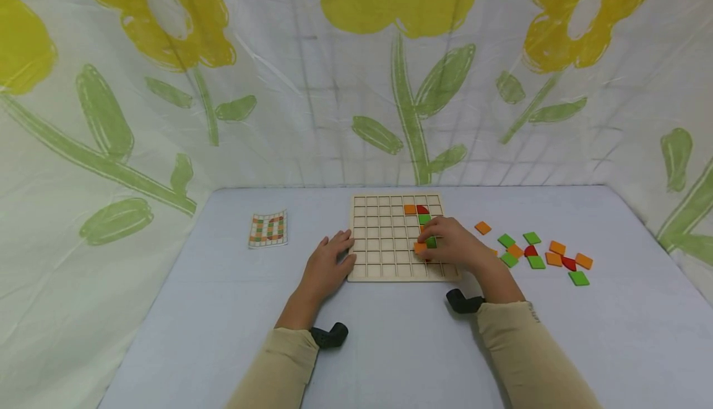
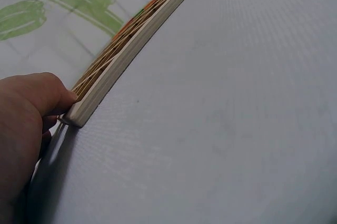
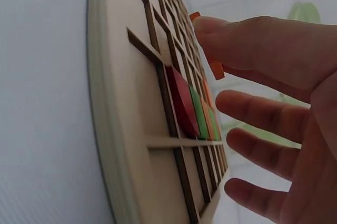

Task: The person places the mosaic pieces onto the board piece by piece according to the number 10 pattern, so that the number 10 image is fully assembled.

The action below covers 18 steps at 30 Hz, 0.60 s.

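A wooden grid board (image 1: pixel 372 242) lies on the table, its small square cells bounded by thin ridges. My left hand (image 1: pixel 327 266) rests at the board's left edge, with the thumb touching the near corner in the left wrist view. Over the board's right part, my right hand (image 1: pixel 453 243) pinches an orange square tile (image 3: pixel 216 69) between thumb and index finger, tilted above the cells. Its other fingers are spread loosely. Below that tile, a red rounded tile (image 3: pixel 182 103) sits in a cell, with green and orange tiles in line beyond. An orange tile (image 1: pixel 410 210) and a red rounded tile (image 1: pixel 423 210) fill cells near the far edge.
Several loose orange, green and red tiles, among them a green tile (image 1: pixel 579 278) and an orange tile (image 1: pixel 483 228), lie right of the board. A card with a coloured grid pattern (image 1: pixel 268 229) lies to the left. A flower-printed cloth (image 1: pixel 278 118) hangs behind the table.
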Motion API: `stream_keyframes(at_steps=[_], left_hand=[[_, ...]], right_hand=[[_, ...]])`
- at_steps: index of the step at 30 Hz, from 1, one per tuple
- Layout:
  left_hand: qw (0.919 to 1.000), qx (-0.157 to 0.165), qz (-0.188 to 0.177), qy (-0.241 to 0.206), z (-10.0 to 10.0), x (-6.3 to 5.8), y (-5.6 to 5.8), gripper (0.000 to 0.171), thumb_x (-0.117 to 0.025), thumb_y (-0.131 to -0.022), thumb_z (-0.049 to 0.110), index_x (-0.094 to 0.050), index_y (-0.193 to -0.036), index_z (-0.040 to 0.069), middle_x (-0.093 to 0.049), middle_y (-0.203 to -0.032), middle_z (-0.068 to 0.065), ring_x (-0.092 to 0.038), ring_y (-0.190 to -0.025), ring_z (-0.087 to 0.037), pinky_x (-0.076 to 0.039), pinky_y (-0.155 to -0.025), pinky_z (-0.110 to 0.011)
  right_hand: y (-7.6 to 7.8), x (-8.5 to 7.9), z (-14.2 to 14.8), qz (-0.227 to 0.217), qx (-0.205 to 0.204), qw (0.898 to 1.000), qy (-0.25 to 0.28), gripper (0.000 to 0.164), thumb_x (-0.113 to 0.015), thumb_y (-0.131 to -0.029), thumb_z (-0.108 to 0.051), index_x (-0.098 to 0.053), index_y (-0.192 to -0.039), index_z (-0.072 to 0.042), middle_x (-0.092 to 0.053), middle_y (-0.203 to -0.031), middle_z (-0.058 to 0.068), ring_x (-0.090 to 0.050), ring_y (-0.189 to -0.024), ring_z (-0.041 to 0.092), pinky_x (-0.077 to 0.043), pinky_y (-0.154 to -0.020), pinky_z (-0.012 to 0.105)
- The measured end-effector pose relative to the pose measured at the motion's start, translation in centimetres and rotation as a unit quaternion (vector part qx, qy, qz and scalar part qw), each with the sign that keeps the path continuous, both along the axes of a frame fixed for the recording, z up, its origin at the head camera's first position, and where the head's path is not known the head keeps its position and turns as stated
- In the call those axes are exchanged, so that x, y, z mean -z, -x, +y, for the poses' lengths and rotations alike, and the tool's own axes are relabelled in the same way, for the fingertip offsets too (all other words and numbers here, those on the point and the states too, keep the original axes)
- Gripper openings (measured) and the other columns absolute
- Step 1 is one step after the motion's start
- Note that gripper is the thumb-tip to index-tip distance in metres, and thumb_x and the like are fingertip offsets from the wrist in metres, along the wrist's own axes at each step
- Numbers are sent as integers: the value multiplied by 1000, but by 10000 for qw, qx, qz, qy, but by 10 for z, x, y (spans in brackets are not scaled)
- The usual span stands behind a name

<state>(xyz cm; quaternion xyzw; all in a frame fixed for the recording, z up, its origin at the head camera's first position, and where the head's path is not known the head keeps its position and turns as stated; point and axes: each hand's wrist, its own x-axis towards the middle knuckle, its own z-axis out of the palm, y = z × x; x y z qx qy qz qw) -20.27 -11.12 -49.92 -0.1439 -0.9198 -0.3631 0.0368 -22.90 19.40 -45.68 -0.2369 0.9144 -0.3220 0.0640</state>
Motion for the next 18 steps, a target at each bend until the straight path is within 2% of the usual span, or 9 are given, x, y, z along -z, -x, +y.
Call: stream_keyframes(at_steps=[5, 10, 18], left_hand=[[10000, -4, -10, 51, 0, 1, 1, 44, -61, -96, 22, -59, -136, 6, -49, -149, -3, -40, -142, -20, -23, -124, -41], [10000, -12, -12, 39, 1, 0, 0, 43, -61, -96, 21, -59, -136, 6, -49, -149, -3, -41, -142, -20, -23, -124, -41], [9999, -28, -16, 102, 1, -1, 0, 43, -61, -96, 21, -59, -136, 6, -49, -149, -3, -41, -142, -20, -23, -124, -41]], right_hand=[[-2, 3, -6, 95, -145, 9994, -314, 23, -79, -83, -26, -76, -99, -10, -60, -126, 17, -47, -123, 41, -41, -106, 57], [-5, 4, -8, 30, -23, 9989, -461, 18, -78, -85, -26, -75, -97, -14, -57, -133, 18, -42, -130, 43, -38, -109, 58], [-6, 3, -10, 44, 49, 9985, -544, 12, -77, -85, -23, -77, -94, -15, -56, -135, 17, -40, -131, 42, -36, -111, 58]])
